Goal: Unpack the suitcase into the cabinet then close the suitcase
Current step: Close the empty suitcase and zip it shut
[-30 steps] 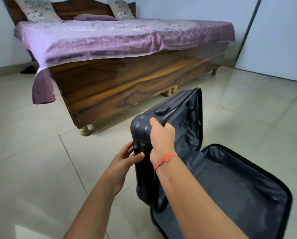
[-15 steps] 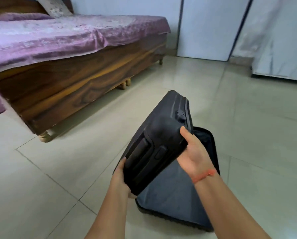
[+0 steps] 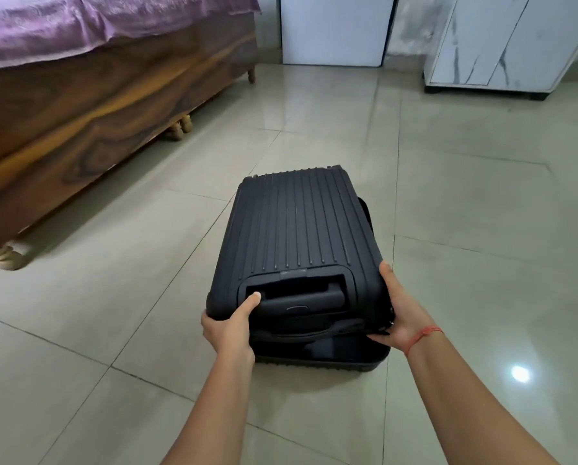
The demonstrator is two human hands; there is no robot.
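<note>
Black ribbed suitcase (image 3: 297, 229) lies flat on the tiled floor (image 3: 482, 229) and is not fully shut. Its top shell (image 3: 294, 209) sits tilted over the bottom shell (image 3: 321, 362), with a gap at the near end and dark lining visible in it. The pull handle (image 3: 301, 297) sits retracted in its recess at the top shell's near end. Left hand (image 3: 229, 327) grips the suitcase's near-left corner, thumb on top beside the recess, fingers out of sight under the shell edge. Right hand (image 3: 401, 310) grips the near-right corner, thumb up along the side, fingers curled under the edge, with a red thread (image 3: 423, 335) on that wrist. Left of and beyond the suitcase is a wooden bed (image 3: 79, 95) with a purple sheet (image 3: 79, 25), well apart. Beyond the suitcase to the right is a white marbled cabinet (image 3: 509, 41), also well apart. A white panel (image 3: 334, 28) stands straight beyond the suitcase.
</note>
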